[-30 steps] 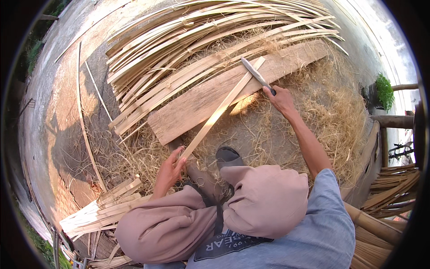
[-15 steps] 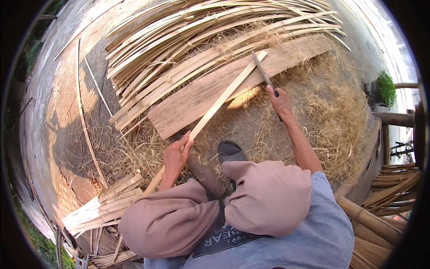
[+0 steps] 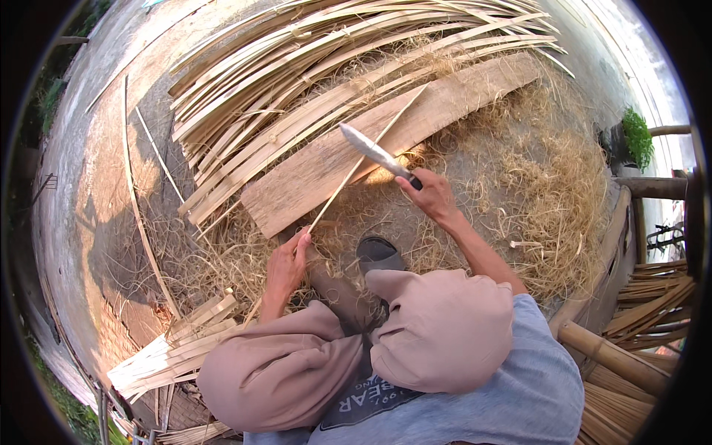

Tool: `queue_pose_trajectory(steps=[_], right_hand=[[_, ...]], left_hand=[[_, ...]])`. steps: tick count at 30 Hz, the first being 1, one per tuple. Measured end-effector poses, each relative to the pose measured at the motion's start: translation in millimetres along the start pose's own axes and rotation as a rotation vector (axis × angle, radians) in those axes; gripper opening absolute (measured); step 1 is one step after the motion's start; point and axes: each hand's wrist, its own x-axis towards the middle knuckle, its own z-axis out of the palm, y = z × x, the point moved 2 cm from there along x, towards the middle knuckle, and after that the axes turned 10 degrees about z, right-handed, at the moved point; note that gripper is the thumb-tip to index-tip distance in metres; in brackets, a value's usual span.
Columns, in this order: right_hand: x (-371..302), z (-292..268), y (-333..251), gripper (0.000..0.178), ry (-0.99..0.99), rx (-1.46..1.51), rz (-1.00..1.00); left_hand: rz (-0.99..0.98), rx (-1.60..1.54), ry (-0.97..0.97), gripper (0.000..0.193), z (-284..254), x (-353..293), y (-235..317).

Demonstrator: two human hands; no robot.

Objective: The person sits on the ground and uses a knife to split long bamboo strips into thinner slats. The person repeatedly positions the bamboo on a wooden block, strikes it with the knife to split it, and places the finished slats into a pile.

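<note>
My left hand [image 3: 286,261] is closed around a long, thin strip of split bamboo [image 3: 339,188], which shows its narrow edge and slants up to the right over a wooden plank [image 3: 297,176]. My right hand [image 3: 434,197] grips the dark handle of a knife [image 3: 371,150]. Its broad blade points up and left and crosses the strip above the plank; whether the two touch I cannot tell. Behind my left wrist, the strip's lower end runs down past my knee.
A large pile of bamboo strips [image 3: 297,81] lies beyond the plank. Curly shavings [image 3: 549,200] cover the ground at right. A smaller strip bundle [image 3: 174,354] lies at lower left, and a thick bamboo pole [image 3: 612,357] at lower right. My sandal [image 3: 380,254] stands below the plank.
The strip has turned from its flat face onto its narrow edge. My right hand has moved down and left, swinging the knife blade across the strip's middle. A small offcut now lies on the shavings at right.
</note>
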Motion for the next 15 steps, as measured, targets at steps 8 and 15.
queue_pose_trajectory(steps=[8, 15], right_hand=[[71, -61, 20, 0.066, 0.056, 0.059, 0.307], [-60, 44, -66, 0.057, -0.216, 0.009, -0.159]], left_hand=[[0.043, -0.074, -0.010, 0.042, 5, 2, -1], [0.145, -0.068, 0.076, 0.043, 2, -1, -16]])
